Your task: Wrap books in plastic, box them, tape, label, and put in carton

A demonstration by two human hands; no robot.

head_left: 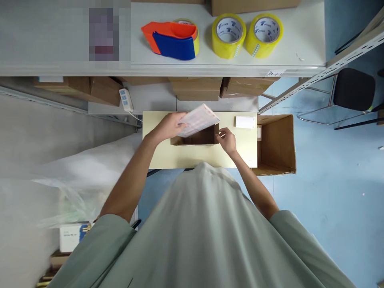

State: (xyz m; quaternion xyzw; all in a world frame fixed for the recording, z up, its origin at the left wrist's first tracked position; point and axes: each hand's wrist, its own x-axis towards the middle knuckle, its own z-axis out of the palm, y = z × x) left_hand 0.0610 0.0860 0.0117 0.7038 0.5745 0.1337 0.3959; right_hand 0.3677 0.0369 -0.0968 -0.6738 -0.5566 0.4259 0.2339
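Plainly, the left hand [171, 126] gripped a pinkish packet [200, 119] over a cardboard box [177, 141]; right hand [227, 140] at its rim, grip unclear

A head-worn camera looks forward and down over the shirt [192, 228]. The worktop [247, 141] lies well below, mid-view, near edge partly covered.

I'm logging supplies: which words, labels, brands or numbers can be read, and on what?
"TAPE", inside the left tape roll; the letters before it are unclear.
"TAPE", inside the right tape roll, likewise.
Too small or blurred: the handwritten shelf label, any print on the packet in the left hand, and marks on the lower-left white carton.
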